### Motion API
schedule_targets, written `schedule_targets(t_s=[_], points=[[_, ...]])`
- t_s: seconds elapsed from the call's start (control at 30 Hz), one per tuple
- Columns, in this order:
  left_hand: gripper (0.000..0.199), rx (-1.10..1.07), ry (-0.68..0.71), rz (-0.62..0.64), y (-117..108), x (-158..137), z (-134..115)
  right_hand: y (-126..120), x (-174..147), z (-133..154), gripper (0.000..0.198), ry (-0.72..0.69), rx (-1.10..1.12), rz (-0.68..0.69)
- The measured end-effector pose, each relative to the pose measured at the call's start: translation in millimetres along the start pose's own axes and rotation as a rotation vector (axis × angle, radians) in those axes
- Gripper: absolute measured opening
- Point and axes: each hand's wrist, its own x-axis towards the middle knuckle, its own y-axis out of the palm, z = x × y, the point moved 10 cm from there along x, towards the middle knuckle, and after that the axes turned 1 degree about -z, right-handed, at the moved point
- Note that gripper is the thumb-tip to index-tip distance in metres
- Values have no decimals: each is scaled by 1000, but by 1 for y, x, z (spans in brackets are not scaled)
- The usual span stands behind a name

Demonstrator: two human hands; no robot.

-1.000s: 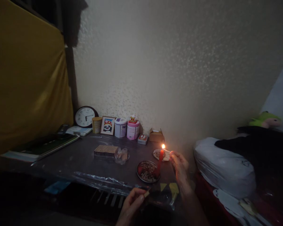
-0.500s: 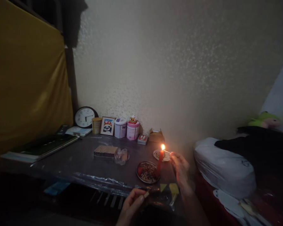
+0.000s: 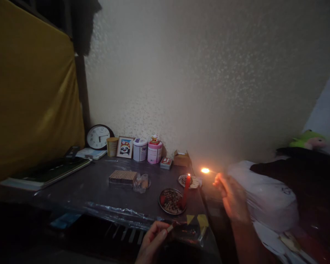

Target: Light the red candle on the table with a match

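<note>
My right hand [image 3: 231,195] pinches a burning match [image 3: 209,171], its flame stretched by motion blur, to the right of the red candle [image 3: 186,190]. The candle stands upright with a tiny glow at its wick, on the right side of a round metal plate [image 3: 164,209] with dark specks and reddish lumps. Near the table's front edge, my left hand [image 3: 153,240] is closed on a small box with a pale side, apparently a matchbox [image 3: 170,228]. Behind the candle lies a second plate [image 3: 195,182] holding several thin pale sticks.
On the dark, plastic-covered table [image 3: 79,187] lie a row of thin tan pieces [image 3: 123,176] and a clear plastic bag [image 3: 140,183]. A clock [image 3: 99,137], a framed panda picture [image 3: 125,147], tins [image 3: 154,152] and a cardboard box [image 3: 181,158] line the wall. A white bundle [image 3: 272,198] lies right.
My right hand has moved right with the burning match, away from the candle. The large flame at the wick has shrunk to a tiny glow. My left hand stays in place.
</note>
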Motion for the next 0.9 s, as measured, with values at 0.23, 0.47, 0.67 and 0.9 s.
schedule_targets(t_s=[0.23,0.47,0.67,0.9], points=[[27,-30,-9,-43,6,-4,-7,-47,4,40,38,-127,-4,-2],[29,-55,-9,-34,6,-3,-2,-78,11,41,28,-148,-72,-23],[32,7,-32,-46,2,-1,3,-74,12,31,25,-123,-232,26],[30,-27,-68,-44,9,-5,1,-99,20,7,41,-43,-274,-10]])
